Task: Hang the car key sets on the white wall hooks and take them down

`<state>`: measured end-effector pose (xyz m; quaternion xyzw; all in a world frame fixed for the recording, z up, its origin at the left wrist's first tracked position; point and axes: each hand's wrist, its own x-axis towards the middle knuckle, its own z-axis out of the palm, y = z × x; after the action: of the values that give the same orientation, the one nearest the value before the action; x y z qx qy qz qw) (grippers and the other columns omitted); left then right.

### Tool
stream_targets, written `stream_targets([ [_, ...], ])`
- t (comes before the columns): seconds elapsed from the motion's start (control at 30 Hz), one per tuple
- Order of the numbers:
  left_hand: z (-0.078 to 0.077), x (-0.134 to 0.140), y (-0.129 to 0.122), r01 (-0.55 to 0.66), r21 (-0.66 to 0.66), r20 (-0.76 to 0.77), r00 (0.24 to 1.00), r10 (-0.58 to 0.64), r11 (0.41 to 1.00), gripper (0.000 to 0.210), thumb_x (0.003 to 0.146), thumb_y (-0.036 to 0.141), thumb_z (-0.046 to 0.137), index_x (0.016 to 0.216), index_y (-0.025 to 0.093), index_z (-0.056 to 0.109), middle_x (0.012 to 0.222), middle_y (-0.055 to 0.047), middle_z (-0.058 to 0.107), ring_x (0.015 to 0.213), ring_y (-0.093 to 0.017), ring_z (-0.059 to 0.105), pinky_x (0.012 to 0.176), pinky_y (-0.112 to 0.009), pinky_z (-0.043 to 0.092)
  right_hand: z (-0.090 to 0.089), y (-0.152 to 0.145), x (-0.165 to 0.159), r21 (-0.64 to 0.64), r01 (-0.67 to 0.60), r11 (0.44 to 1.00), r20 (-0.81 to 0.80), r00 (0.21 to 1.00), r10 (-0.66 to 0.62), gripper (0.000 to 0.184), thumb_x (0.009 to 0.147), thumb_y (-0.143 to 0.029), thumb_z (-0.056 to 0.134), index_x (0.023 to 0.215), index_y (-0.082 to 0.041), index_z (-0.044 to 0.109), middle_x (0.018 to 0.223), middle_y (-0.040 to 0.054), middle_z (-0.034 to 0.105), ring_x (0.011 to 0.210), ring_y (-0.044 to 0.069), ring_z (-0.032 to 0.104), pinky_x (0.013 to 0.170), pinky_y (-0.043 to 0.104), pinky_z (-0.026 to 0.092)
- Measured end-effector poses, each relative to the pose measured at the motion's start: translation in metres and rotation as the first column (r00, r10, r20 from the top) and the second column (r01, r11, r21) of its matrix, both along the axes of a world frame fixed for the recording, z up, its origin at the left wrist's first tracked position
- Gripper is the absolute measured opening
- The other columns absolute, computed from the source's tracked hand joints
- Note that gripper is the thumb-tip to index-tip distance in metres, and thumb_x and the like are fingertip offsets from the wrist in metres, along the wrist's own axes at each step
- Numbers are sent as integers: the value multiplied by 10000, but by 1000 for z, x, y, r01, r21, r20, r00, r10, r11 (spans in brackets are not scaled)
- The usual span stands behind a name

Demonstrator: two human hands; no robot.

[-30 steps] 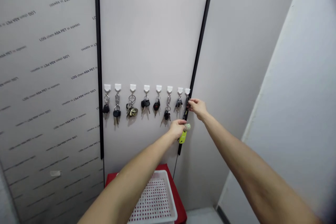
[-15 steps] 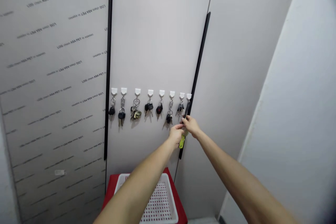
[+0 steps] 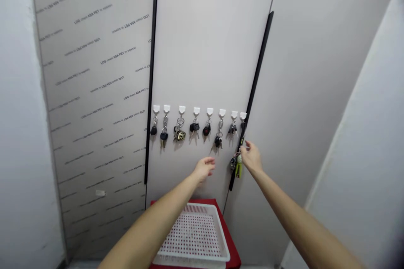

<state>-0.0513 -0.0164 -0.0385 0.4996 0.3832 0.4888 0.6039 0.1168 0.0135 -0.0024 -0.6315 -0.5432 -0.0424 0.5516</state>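
Observation:
My left hand point(image 3: 204, 169) is in the air below the hanging keys, fingers stretched out and holding nothing. My right hand point(image 3: 252, 159) is at the far right hook, its fingers apart beside a bunch of keys point(image 3: 233, 163) with a yellow-green tag point(image 3: 238, 170) and a pale round charm. This bunch hangs low on a dark strap point(image 3: 242, 138) in front of a black door handle. Whether the fingertips touch the strap is hard to make out. Just left, a smaller key bunch point(image 3: 232, 129) hangs from its own white hook point(image 3: 234, 114).
Several more key bunches hang in a row leftward, one with a gold round charm point(image 3: 181, 135). Long black handles point(image 3: 151, 92) edge the pale cabinet door point(image 3: 208, 50). Below, a white perforated basket point(image 3: 224, 243) stands on a red surface point(image 3: 232, 247).
My left hand has come away from the strapped keys, leftward and down. My right hand's fingers have loosened, and the bunch now hangs low in view. The camera view has turned left.

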Motion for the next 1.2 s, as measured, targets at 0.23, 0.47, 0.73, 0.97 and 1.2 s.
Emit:
stream_targets([
  [0.23,-61,-70,-3,-285,34,-154,946,287,958,507,524,32,449,1023,80,373,421,97,357,352,-11,269,392,-149,215,-73,-36,-63,-329,-516,791,-152,855,495,533,591,-196,382,1112,-120,300,403,-79,347,362,71,315,388,198,303],
  [0.47,33,-101,-50,-186,568,-4,973,229,802,807,535,38,477,1186,226,40,476,106,372,429,-8,336,465,-132,281,0,-75,-129,58,-848,527,-188,510,840,739,606,-141,405,1194,-241,-31,441,-106,353,370,38,307,386,161,286],
  [0.73,73,-109,-73,-111,667,45,993,110,736,814,560,55,477,1185,239,-11,489,101,338,432,-3,310,464,-133,284,37,-94,-149,236,-872,428,-126,409,904,725,625,-117,406,1181,-303,-19,491,-87,376,371,44,321,365,175,286],
  [0.97,65,-111,-69,-80,677,-8,993,115,732,806,563,73,478,1184,246,-6,508,95,351,450,-6,335,484,-135,301,31,-92,-155,178,-884,432,-162,407,899,742,608,-118,413,1188,-275,-24,476,-100,380,371,33,331,371,158,293],
  [1.2,54,-149,-14,-376,647,-266,705,657,664,568,551,151,496,1089,163,315,778,-18,484,655,-84,449,635,-225,370,21,-41,-176,-112,-754,648,-160,657,737,447,617,-266,413,1041,-125,396,485,-58,430,363,42,381,372,175,320],
])
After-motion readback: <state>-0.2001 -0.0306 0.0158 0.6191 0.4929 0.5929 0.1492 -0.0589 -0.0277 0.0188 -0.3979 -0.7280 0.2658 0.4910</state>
